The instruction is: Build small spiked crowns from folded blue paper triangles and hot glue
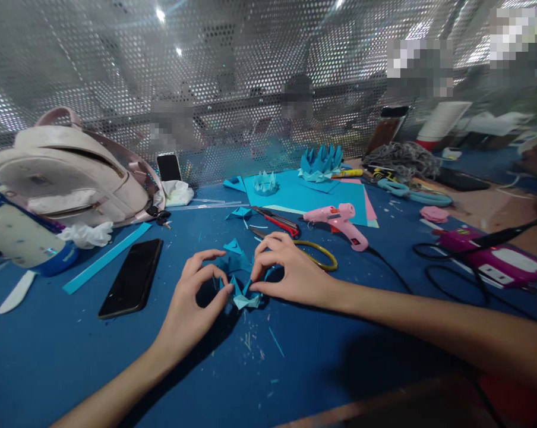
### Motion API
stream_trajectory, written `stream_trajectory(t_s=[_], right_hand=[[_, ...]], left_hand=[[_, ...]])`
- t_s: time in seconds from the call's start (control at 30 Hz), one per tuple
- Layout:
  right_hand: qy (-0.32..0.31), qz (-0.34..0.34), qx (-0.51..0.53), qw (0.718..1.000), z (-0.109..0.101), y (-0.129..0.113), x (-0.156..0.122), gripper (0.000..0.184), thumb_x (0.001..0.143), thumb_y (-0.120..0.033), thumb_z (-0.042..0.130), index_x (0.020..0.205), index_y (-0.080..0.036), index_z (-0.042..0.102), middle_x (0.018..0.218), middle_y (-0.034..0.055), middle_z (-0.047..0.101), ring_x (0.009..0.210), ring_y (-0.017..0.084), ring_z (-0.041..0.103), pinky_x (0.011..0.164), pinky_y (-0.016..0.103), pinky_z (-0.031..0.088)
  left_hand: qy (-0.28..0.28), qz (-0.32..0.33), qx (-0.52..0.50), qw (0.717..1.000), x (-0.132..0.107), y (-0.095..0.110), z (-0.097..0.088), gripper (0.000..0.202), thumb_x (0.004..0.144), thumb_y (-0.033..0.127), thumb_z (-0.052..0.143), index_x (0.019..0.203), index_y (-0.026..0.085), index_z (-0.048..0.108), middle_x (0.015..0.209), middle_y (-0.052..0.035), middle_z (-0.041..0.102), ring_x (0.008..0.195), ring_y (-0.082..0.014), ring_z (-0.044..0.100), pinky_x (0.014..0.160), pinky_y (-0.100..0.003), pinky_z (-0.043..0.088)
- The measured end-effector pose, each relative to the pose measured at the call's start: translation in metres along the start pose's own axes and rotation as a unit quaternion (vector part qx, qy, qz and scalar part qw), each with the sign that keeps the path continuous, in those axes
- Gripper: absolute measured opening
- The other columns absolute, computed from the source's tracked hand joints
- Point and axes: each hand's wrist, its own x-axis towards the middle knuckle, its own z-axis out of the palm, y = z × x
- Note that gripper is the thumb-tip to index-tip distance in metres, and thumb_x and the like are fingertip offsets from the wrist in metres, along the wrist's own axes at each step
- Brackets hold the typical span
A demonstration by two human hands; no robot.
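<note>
A folded blue paper ring with pointed tips (246, 301) rests on the blue table between my two hands. My left hand (200, 291) pinches its left side with thumb and forefinger. From the other side, my right hand (290, 270) grips the paper ring near a front point, fingertips together. My fingers hide part of its back and sides. Just behind my right hand lie scissors with yellow handles (324, 257), partly covered by the hand. A red and black utility knife (280, 223) and a pink glue gun (337, 220) lie farther back.
Two finished-looking paper crowns, one small (265, 183) and one larger (321, 163), stand on blue paper sheets (290, 196). A black phone (131, 278), blue strip (108, 258) and pale backpack (72, 169) are left. A purple power strip (495, 258) with cables lies right; a person's hand (536, 166) shows beyond.
</note>
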Motion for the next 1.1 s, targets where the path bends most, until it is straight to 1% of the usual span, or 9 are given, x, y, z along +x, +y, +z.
stream_trajectory(t_s=[0.2,0.27,0.33,0.53,0.73,0.93,1.03,1.1], right_hand=[[-0.009,-0.014,0.002,1.0,0.0015,0.0022,0.0002,0.009,0.075,-0.028,0.082,0.079,-0.025,0.074,0.086,0.0026,0.066,0.108,0.024,0.051,0.106,0.047,0.03],[-0.009,-0.007,0.009,1.0,0.0017,0.0023,0.0001,0.008,0.077,-0.03,0.079,0.079,-0.024,0.074,0.086,0.0031,0.067,0.109,0.024,0.052,0.107,0.047,0.03],[-0.005,0.003,0.019,1.0,0.0019,0.0018,0.0004,0.007,0.079,-0.03,0.078,0.08,-0.024,0.074,0.086,0.0029,0.068,0.108,0.024,0.053,0.107,0.047,0.03],[-0.009,0.029,0.056,0.998,0.0039,-0.0021,0.0021,0.005,0.079,-0.023,0.077,0.078,-0.023,0.072,0.077,-0.0008,0.071,0.094,0.021,0.06,0.107,0.049,0.028],[-0.011,0.057,0.07,0.996,0.005,-0.0052,0.0012,0.006,0.079,-0.026,0.075,0.076,-0.023,0.071,0.075,-0.0013,0.071,0.098,0.022,0.061,0.103,0.047,0.031],[-0.025,0.049,0.08,0.995,0.0044,-0.0063,0.0018,0.003,0.082,-0.025,0.072,0.084,-0.023,0.071,0.072,-0.0025,0.072,0.095,0.021,0.06,0.104,0.047,0.027],[-0.04,0.039,0.088,0.995,0.0036,-0.0064,0.002,0.006,0.085,-0.022,0.069,0.091,-0.023,0.07,0.071,-0.0036,0.073,0.093,0.02,0.06,0.108,0.047,0.023],[-0.047,0.032,0.094,0.994,0.0026,-0.0064,0.002,0.008,0.086,-0.024,0.068,0.094,-0.024,0.07,0.072,-0.004,0.074,0.094,0.02,0.06,0.11,0.047,0.021]], left_hand=[[0.019,0.004,0.006,1.0,0.0011,0.0002,0.0008,0.014,0.089,0.021,0.057,0.075,0.021,0.059,0.125,-0.0089,0.058,0.122,-0.0276,0.052,0.102,-0.049,0.042],[0.022,0.006,0.0,1.0,0.0005,0.0001,0.0013,0.014,0.089,0.02,0.057,0.075,0.021,0.059,0.125,-0.009,0.058,0.122,-0.0279,0.052,0.102,-0.05,0.041],[0.022,0.005,-0.006,1.0,-0.0002,0.0002,0.0018,0.013,0.088,0.019,0.057,0.075,0.021,0.059,0.124,-0.009,0.058,0.122,-0.0278,0.051,0.103,-0.051,0.04],[0.022,0.016,-0.001,1.0,-0.0009,0.001,0.0031,0.012,0.088,0.017,0.058,0.076,0.021,0.058,0.124,-0.0089,0.058,0.121,-0.0272,0.051,0.102,-0.05,0.04],[0.03,0.027,0.011,0.999,-0.0013,0.0005,0.0041,0.013,0.087,0.017,0.058,0.075,0.021,0.058,0.122,-0.0089,0.059,0.12,-0.0269,0.051,0.101,-0.048,0.042],[0.036,0.032,0.015,0.999,-0.0014,-0.0001,0.005,0.013,0.087,0.014,0.058,0.076,0.021,0.058,0.122,-0.0089,0.059,0.12,-0.0267,0.052,0.101,-0.049,0.041],[0.037,0.027,0.015,0.999,-0.0008,-0.0008,0.0054,0.013,0.087,0.014,0.058,0.075,0.02,0.058,0.121,-0.0086,0.059,0.12,-0.0263,0.052,0.101,-0.048,0.041],[0.036,0.023,0.014,0.999,-0.0004,-0.0014,0.0054,0.013,0.087,0.015,0.058,0.075,0.02,0.058,0.12,-0.0085,0.059,0.12,-0.0259,0.052,0.102,-0.048,0.041]])
